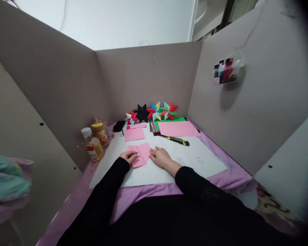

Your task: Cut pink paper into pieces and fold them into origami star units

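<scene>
Lying on the white sheet (154, 176) between both hands, the creased pink paper (144, 152) is directly in front of the person. The left hand (129, 156) is narrow, its fingertips drawn together on the paper's left part; whether they pinch or only press cannot be told. The right hand (161, 157) is fairly wide and flat, palm down, fingertips at the right edge. Contact at opposite sides probably keeps the piece from sliding or turning, while the flat sheet gives even support beneath the crease.

The smaller pink piece (135, 134) lies just beyond, within easy reach. The large pink sheet (179, 128) rests on the stack of coloured paper (154, 126). The utility knife (178, 140) lies at the near side of that stack, apart from both hands, which likely leaves the hands room. The paper stars (142, 113) stand in a row at the back, presumably where they are least likely to be crushed.

Containers: at left, the bottle (95, 149) has a white cap and tan contents. Beside it stands the jar (99, 132) with a yellow lid; its contents cannot be identified. The clear cup (110, 130) is behind them. On the right panel (246, 130), the clear hanging holder (227, 71) carries small dark and red items, too blurred to name.
</scene>
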The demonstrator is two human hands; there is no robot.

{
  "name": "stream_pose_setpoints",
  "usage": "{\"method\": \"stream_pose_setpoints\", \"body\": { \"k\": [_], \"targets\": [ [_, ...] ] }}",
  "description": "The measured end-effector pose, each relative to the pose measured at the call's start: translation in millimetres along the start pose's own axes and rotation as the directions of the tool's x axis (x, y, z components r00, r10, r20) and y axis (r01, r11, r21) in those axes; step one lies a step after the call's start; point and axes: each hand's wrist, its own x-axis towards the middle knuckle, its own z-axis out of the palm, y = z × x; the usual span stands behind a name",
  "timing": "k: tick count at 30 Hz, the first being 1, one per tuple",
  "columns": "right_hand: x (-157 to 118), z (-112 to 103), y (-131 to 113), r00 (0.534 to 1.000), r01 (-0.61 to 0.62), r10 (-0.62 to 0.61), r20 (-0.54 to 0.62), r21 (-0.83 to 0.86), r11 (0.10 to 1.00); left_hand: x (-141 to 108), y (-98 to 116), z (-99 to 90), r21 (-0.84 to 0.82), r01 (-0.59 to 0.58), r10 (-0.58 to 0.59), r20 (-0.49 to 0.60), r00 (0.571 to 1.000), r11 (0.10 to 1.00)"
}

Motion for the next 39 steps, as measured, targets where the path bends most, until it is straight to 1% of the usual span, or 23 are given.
{"method": "stream_pose_setpoints", "body": {
  "k": [2, 5, 7, 9, 10, 12, 14, 17, 20, 25, 28, 30, 32, 33, 34, 36, 39],
  "targets": [
    [0, 1, -1, 1.0, -0.025, 0.025, -0.004, -0.025, 0.999, 1, 1, -1.1, -0.017, -0.018, 0.017, -0.056, 0.998, 1.0],
    [-1, 1, -1, 1.0, -0.03, 0.03, -0.003, -0.051, 0.998, 4, 1, -2.8, -0.037, -0.05, 0.045, -0.135, 0.99, 0.998],
    [-2, 0, -2, 0.999, -0.032, 0.032, -0.004, -0.065, 0.997, 6, 0, -2.9, -0.043, -0.069, 0.062, -0.156, 0.986, 0.997],
    [-4, -3, -3, 1.0, -0.013, 0.013, -0.002, -0.076, 0.997, 7, 0, -2.0, -0.044, -0.082, 0.075, -0.154, 0.985, 0.996],
    [-5, -4, -4, 1.0, 0.016, -0.016, 0.001, -0.078, 0.997, 6, 0, -1.2, -0.044, -0.086, 0.078, -0.148, 0.986, 0.995],
    [-6, -6, -4, 0.993, 0.115, -0.114, 0.018, -0.064, 0.991, 6, -1, 0.2, -0.044, -0.085, 0.079, -0.131, 0.988, 0.995],
    [-8, -9, -4, 0.975, 0.22, -0.219, 0.051, -0.026, 0.975, 6, -2, 1.2, -0.045, -0.079, 0.074, -0.112, 0.991, 0.996],
    [-11, -12, -3, 0.943, 0.303, -0.308, 0.128, 0.059, 0.951, 7, -3, 0.9, -0.047, -0.07, 0.066, -0.088, 0.994, 0.996],
    [-13, -16, -2, 0.922, 0.305, -0.331, 0.201, 0.15, 0.94, 9, -5, -0.2, -0.041, -0.066, 0.063, -0.068, 0.996, 0.997],
    [-14, -20, -2, 0.906, 0.272, -0.334, 0.261, 0.247, 0.93, 7, -3, -1.0, -0.022, -0.065, 0.064, -0.042, 0.997, 0.998],
    [-14, -21, -2, 0.904, 0.255, -0.333, 0.269, 0.287, 0.923, 4, 3, -3.4, 0.012, -0.078, 0.079, -0.073, 0.994, 0.997],
    [-14, -19, -1, 0.907, 0.261, -0.34, 0.248, 0.302, 0.917, 2, 8, -6.4, 0.071, -0.093, 0.102, -0.14, 0.985, 0.993],
    [-14, -16, 1, 0.908, 0.297, -0.365, 0.205, 0.301, 0.906, 0, 14, -9.3, 0.187, -0.139, 0.177, -0.207, 0.962, 0.972],
    [-14, -15, 2, 0.905, 0.323, -0.385, 0.181, 0.296, 0.899, -1, 17, -10.2, 0.258, -0.173, 0.23, -0.208, 0.951, 0.951],
    [-14, -13, 2, 0.901, 0.35, -0.405, 0.157, 0.289, 0.891, -2, 20, -10.6, 0.325, -0.215, 0.282, -0.174, 0.943, 0.921],
    [-15, -10, 4, 0.895, 0.396, -0.435, 0.102, 0.271, 0.877, -3, 23, -9.7, 0.398, -0.3, 0.343, -0.04, 0.938, 0.867],
    [-14, -7, 5, 0.907, 0.415, -0.422, -0.011, 0.205, 0.886, -4, 23, -5.2, 0.39, -0.383, 0.348, 0.16, 0.924, 0.837]
  ]
}}
